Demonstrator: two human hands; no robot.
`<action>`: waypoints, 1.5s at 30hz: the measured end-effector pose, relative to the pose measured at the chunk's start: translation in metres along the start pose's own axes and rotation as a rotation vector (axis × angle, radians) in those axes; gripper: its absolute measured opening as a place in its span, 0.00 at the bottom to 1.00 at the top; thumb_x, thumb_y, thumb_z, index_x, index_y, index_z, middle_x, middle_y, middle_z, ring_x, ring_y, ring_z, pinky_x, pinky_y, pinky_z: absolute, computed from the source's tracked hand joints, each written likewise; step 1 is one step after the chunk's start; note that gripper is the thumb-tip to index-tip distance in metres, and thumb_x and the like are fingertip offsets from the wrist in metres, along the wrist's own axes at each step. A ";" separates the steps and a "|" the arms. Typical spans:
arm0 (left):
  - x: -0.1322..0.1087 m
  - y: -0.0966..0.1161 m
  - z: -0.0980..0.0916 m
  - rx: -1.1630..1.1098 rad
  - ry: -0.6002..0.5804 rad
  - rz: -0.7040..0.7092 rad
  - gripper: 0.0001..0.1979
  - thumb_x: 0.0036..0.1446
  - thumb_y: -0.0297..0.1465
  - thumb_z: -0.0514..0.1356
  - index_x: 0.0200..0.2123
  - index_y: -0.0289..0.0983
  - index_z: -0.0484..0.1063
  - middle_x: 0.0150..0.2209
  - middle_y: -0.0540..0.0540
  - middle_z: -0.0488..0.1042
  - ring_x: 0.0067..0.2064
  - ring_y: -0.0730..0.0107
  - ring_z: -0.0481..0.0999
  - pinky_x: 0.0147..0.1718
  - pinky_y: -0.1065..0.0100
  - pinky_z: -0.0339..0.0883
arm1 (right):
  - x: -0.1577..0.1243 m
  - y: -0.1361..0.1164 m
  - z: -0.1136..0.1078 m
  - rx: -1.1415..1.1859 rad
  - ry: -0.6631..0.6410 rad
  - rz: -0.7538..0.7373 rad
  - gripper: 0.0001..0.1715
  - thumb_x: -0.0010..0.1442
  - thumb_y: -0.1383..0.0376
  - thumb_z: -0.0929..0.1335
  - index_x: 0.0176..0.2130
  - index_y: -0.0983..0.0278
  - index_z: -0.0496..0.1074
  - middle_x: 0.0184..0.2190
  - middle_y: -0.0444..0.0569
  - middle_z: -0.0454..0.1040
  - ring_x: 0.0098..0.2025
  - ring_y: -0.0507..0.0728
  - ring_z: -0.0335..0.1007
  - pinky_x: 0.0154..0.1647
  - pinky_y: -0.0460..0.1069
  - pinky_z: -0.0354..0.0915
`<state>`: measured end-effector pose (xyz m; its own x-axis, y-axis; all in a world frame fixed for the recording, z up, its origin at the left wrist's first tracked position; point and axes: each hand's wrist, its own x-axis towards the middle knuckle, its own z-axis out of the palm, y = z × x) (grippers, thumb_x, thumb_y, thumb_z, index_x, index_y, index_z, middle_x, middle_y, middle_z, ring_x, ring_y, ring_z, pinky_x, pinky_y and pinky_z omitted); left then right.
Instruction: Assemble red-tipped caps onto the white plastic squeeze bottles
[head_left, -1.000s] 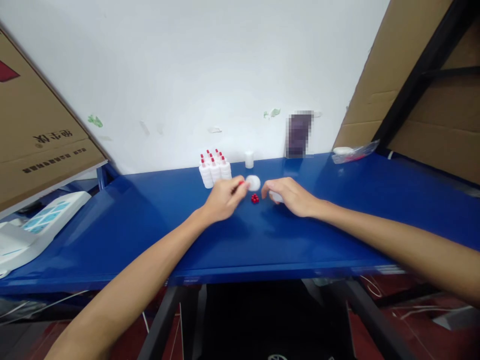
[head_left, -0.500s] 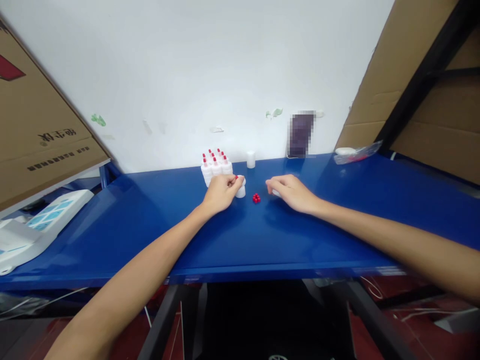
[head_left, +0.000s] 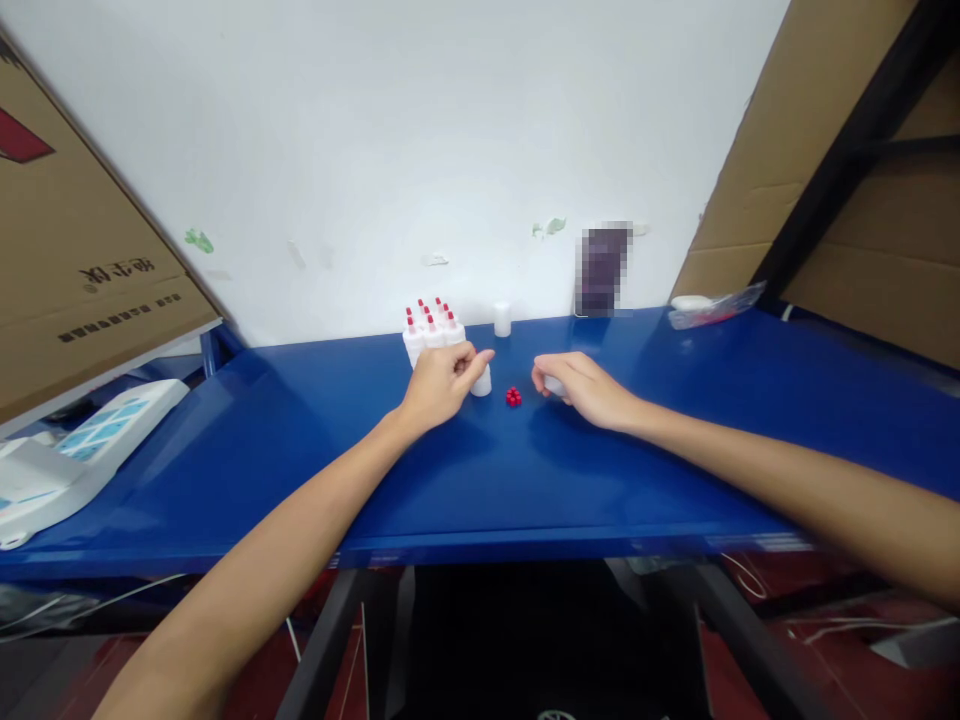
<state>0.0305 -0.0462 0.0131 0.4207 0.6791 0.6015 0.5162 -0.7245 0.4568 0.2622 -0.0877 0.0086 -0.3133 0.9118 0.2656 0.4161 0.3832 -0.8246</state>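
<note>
My left hand is closed at a white bottle, partly covering it; what its fingers grip, if anything, is hidden. My right hand is wrapped round a small white object above the table. Between the hands lies a small cluster of red pieces. Behind my left hand stand several white bottles with red tips in a tight group. A white cylinder stands near the wall.
The blue table runs along a white wall. A white device with blue panels sits at the left, beside a cardboard box. At the back right lie a clear plastic bag and a dark pixelated item.
My left thumb has lifted slightly, and the red bit seen at its fingertips is no longer visible. More of the white object shows in my right hand.
</note>
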 end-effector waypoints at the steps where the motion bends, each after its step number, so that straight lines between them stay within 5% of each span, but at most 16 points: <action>1: -0.002 0.004 -0.001 0.023 -0.046 0.083 0.24 0.68 0.44 0.55 0.22 0.36 0.62 0.19 0.54 0.60 0.23 0.77 0.58 0.25 0.71 0.52 | -0.001 0.000 0.000 0.026 -0.020 -0.011 0.28 0.68 0.51 0.57 0.26 0.64 0.68 0.24 0.44 0.67 0.27 0.52 0.59 0.32 0.49 0.55; 5: -0.011 0.024 0.001 0.126 -0.221 0.408 0.19 0.69 0.40 0.55 0.28 0.36 0.68 0.22 0.53 0.68 0.23 0.77 0.63 0.25 0.72 0.54 | -0.003 0.000 -0.001 0.138 -0.169 -0.088 0.30 0.68 0.49 0.57 0.24 0.64 0.67 0.20 0.44 0.63 0.25 0.52 0.56 0.31 0.49 0.55; 10: -0.018 0.038 0.006 0.223 -0.182 0.644 0.14 0.71 0.37 0.52 0.37 0.36 0.72 0.26 0.50 0.74 0.26 0.74 0.72 0.26 0.71 0.59 | -0.011 -0.002 -0.002 0.098 -0.369 -0.272 0.25 0.66 0.49 0.62 0.31 0.66 0.72 0.25 0.45 0.68 0.29 0.53 0.59 0.33 0.49 0.57; 17: -0.018 0.034 0.003 0.344 -0.175 0.732 0.16 0.73 0.37 0.48 0.38 0.36 0.70 0.27 0.48 0.76 0.26 0.72 0.74 0.26 0.69 0.62 | -0.016 -0.007 0.004 0.002 -0.428 -0.357 0.26 0.68 0.49 0.62 0.42 0.67 0.76 0.32 0.47 0.74 0.34 0.55 0.65 0.36 0.48 0.60; 30: -0.019 0.033 0.010 0.483 -0.153 0.798 0.19 0.74 0.38 0.45 0.32 0.37 0.66 0.25 0.50 0.73 0.23 0.73 0.70 0.24 0.68 0.57 | -0.018 -0.012 0.013 -0.060 -0.334 -0.254 0.13 0.66 0.61 0.62 0.29 0.62 0.59 0.25 0.39 0.59 0.27 0.50 0.53 0.30 0.47 0.52; 38: -0.020 0.032 0.014 0.441 -0.164 0.717 0.18 0.74 0.37 0.44 0.34 0.37 0.65 0.26 0.49 0.74 0.24 0.71 0.70 0.25 0.67 0.58 | -0.020 -0.013 0.014 -0.053 -0.229 -0.230 0.11 0.65 0.62 0.61 0.31 0.62 0.61 0.24 0.40 0.64 0.27 0.51 0.57 0.31 0.48 0.53; 41: -0.015 0.026 0.007 0.217 -0.166 0.481 0.17 0.73 0.38 0.44 0.36 0.37 0.65 0.27 0.49 0.72 0.25 0.72 0.69 0.26 0.69 0.60 | -0.018 -0.012 0.011 -0.005 -0.221 -0.178 0.16 0.69 0.53 0.60 0.41 0.62 0.66 0.24 0.40 0.67 0.26 0.52 0.61 0.31 0.48 0.56; 45: -0.002 0.008 -0.009 -0.053 0.137 0.094 0.20 0.72 0.42 0.45 0.30 0.39 0.60 0.24 0.51 0.64 0.25 0.74 0.63 0.26 0.69 0.57 | -0.017 -0.013 0.008 -0.034 -0.220 -0.114 0.23 0.69 0.49 0.60 0.45 0.64 0.69 0.21 0.39 0.66 0.25 0.52 0.62 0.31 0.48 0.58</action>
<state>0.0274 -0.0549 0.0211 0.3577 0.5881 0.7254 0.4381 -0.7917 0.4258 0.2553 -0.1089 0.0109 -0.5365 0.8098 0.2376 0.3951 0.4898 -0.7771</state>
